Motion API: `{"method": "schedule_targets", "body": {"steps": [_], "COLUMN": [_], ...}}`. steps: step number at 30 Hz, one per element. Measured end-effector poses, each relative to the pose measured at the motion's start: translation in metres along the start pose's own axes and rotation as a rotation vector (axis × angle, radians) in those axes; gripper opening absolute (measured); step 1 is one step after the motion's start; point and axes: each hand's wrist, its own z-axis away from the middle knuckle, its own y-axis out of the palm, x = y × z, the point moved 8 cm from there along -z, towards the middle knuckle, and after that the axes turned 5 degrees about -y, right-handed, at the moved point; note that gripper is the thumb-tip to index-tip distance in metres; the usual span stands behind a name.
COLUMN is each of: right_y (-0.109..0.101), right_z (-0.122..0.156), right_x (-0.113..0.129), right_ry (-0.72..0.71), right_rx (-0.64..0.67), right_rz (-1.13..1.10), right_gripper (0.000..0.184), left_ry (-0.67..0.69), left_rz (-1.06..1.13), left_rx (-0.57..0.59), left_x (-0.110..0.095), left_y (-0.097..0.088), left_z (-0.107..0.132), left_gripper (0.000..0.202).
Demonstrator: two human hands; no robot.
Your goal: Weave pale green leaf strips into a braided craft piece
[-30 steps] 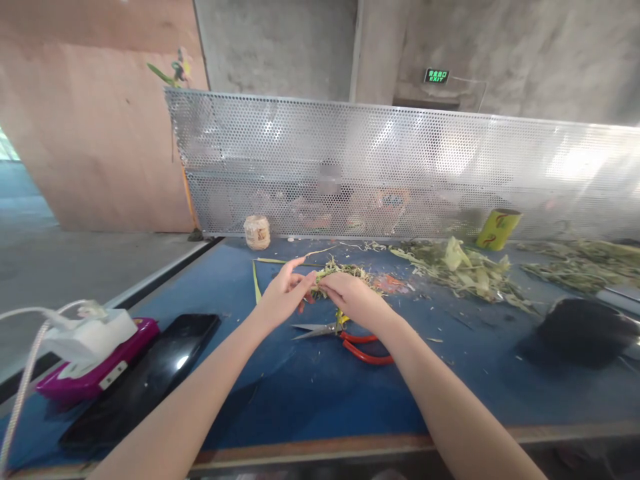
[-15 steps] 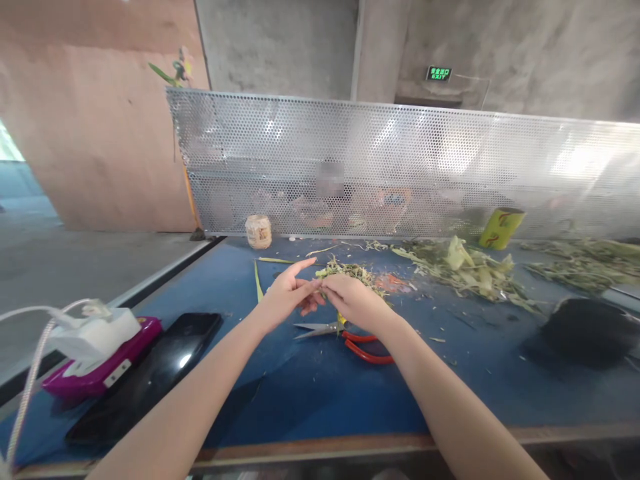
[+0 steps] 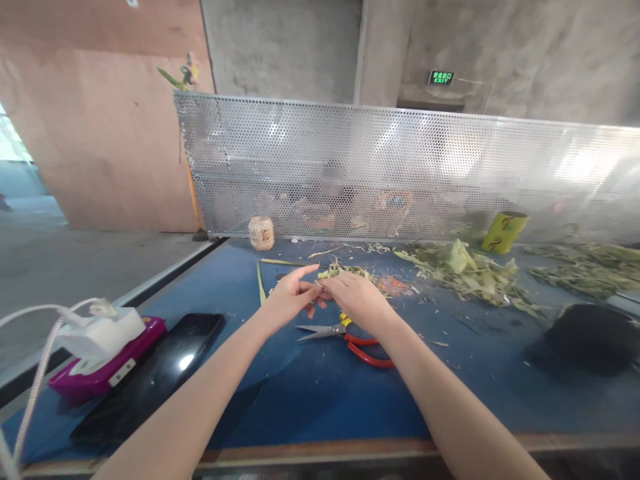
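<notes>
My left hand and my right hand meet fingertip to fingertip above the blue tabletop. Both are closed in a pinch, with the left index finger stretched out. Whatever lies between the fingertips is too small and too covered to name. Just beyond the right hand is a small heap of dry green plant scraps, partly hidden by it. Scissors with red handles and a yellow wrap at the joint lie below the hands, blades apart and pointing left. A green leaf strip lies left of my left hand.
A black phone and a purple power strip with a white plug lie at left. A pale roll stands by the perforated metal panel. Dry husks, a yellow-green tube and a black object are at right.
The view has shifted slightly, so everything sits a little farther right and lower. My hands stay together at the same spot, with small finger movements.
</notes>
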Motion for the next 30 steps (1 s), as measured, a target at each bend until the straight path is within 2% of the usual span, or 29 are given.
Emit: {"method": "schedule_targets", "body": {"steps": [4, 9, 14, 18, 22, 26, 30], "right_y": [0.002, 0.012, 0.01, 0.007, 0.007, 0.005, 0.007], "right_z": [-0.001, -0.001, 0.0, 0.001, 0.003, 0.004, 0.003], "right_x": [0.001, -0.001, -0.005, -0.003, 0.0, -0.002, -0.004], "right_ry": [-0.011, 0.021, 0.072, 0.049, 0.021, 0.084, 0.145], "right_rx": [0.026, 0.093, 0.02, -0.014, -0.049, -0.098, -0.081], "right_rz": [0.099, 0.116, 0.134, 0.205, 0.26, 0.283, 0.229], "right_gripper": [0.018, 0.022, 0.023, 0.026, 0.029, 0.026, 0.024], "left_ry": [-0.002, -0.069, -0.042, -0.023, -0.036, 0.0, 0.033], "left_rz": [-0.132, -0.183, -0.148, -0.077, -0.044, -0.008, -0.03], "left_rx": [-0.07, -0.185, -0.214, -0.248, -0.32, -0.377, -0.387], "left_x": [0.002, 0.003, -0.002, -0.006, -0.006, -0.009, -0.011], "left_y": [-0.005, -0.01, -0.009, -0.009, -0.013, -0.017, -0.016], "left_z": [-0.002, 0.0, 0.004, 0.005, 0.006, 0.008, 0.009], "left_gripper": [0.063, 0.078, 0.088, 0.09, 0.085, 0.081, 0.079]}}
